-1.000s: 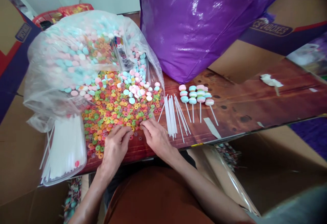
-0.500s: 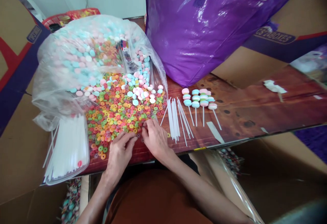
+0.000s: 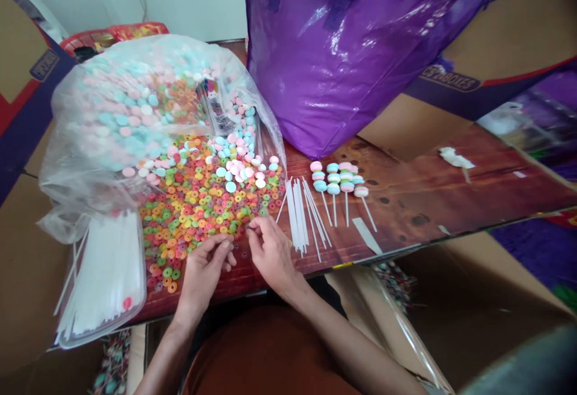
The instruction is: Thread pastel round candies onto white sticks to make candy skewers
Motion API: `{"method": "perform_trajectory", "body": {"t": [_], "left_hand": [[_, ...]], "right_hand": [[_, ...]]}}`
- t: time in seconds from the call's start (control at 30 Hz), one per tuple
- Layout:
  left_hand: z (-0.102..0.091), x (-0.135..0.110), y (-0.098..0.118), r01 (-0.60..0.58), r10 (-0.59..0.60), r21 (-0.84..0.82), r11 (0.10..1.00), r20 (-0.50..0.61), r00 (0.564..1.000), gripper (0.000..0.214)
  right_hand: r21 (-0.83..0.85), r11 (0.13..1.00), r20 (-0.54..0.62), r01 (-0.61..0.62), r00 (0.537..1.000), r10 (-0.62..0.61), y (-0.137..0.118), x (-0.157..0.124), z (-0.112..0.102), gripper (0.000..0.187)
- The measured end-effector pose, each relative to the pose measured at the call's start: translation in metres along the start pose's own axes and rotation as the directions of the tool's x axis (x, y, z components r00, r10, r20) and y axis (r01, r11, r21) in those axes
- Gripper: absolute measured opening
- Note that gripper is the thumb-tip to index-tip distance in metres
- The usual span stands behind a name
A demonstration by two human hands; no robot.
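Observation:
My left hand (image 3: 205, 272) and my right hand (image 3: 269, 251) meet at the near edge of a spread of small coloured ring candies (image 3: 198, 208) on a wood-print board (image 3: 424, 196). Both hands have their fingertips pinched together; what they hold is too small to make out. Right of my right hand lies a loose bundle of white sticks (image 3: 301, 211). Further right lie several finished sticks threaded with pink and blue round candies (image 3: 339, 178). More pink, blue and white round candies (image 3: 238, 169) lie on top of the rings.
A big clear plastic bag (image 3: 130, 106) of candies spills open onto the board. A clear packet of white sticks (image 3: 106, 278) lies at the left edge. A purple shiny bag (image 3: 351, 52) stands behind. Cardboard boxes surround the board; a white scrap (image 3: 455, 157) lies far right.
Both hands have lifted slightly off the ring candies and pinched their fingertips closer together. The view shifted a little; the candies and sticks lie as before.

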State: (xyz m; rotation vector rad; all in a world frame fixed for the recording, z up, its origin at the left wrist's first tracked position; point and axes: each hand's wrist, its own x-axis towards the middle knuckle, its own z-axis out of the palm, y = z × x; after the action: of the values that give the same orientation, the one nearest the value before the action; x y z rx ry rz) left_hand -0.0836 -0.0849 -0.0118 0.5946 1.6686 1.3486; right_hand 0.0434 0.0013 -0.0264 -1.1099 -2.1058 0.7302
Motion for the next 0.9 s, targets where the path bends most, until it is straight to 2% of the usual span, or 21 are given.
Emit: {"method": "perform_trajectory", "body": {"t": [0.1,0.2,0.3,0.4,0.47,0.57,0.67,0.77,0.83,0.9], "left_hand": [[0.004,0.000,0.006,0.096,-0.094,-0.205,0.974,0.023,0.995,0.041],[0.010,0.001,0.010,0.166,-0.142,-0.364,0.916,0.091,0.986,0.042],[0.012,0.000,0.012,0.220,-0.179,-0.417,0.882,0.134,0.975,0.037],[0.008,-0.001,0.016,0.271,-0.226,-0.405,0.873,0.155,0.962,0.036],[0.003,-0.003,0.020,0.284,-0.240,-0.385,0.878,0.160,0.958,0.038],[-0.008,-0.009,0.028,0.265,-0.231,-0.362,0.894,0.135,0.964,0.040],[-0.022,-0.016,0.040,0.206,-0.201,-0.328,0.922,0.048,0.978,0.043],[-0.045,-0.022,0.055,0.110,-0.154,-0.286,0.952,-0.139,0.978,0.049],[-0.065,-0.024,0.066,0.039,-0.114,-0.246,0.969,-0.301,0.947,0.055],[-0.090,-0.024,0.075,-0.065,-0.026,-0.185,0.981,-0.450,0.892,0.054]], "right_hand": [[0.174,0.982,-0.016,0.070,0.998,-0.069,-0.008,-0.002,-0.012,0.008],[0.238,0.964,0.101,0.122,0.984,-0.149,-0.019,-0.004,-0.023,0.012],[0.252,0.959,0.219,0.133,0.957,-0.190,-0.023,-0.003,-0.030,0.022],[0.270,0.956,0.207,0.113,0.963,-0.172,-0.012,0.003,-0.035,0.023],[0.184,0.980,0.143,0.081,0.984,-0.108,0.004,0.011,-0.038,0.023],[-0.101,0.995,0.056,-0.020,0.998,0.026,0.031,0.030,-0.043,0.022],[-0.369,0.924,0.032,-0.102,0.992,0.122,0.050,0.052,-0.045,0.025],[-0.515,0.848,0.049,-0.124,0.984,0.174,0.056,0.069,-0.043,0.035],[-0.541,0.828,0.027,-0.146,0.981,0.190,0.058,0.074,-0.040,0.038],[-0.533,0.827,-0.013,-0.176,0.980,0.200,0.060,0.076,-0.037,0.037]]}}
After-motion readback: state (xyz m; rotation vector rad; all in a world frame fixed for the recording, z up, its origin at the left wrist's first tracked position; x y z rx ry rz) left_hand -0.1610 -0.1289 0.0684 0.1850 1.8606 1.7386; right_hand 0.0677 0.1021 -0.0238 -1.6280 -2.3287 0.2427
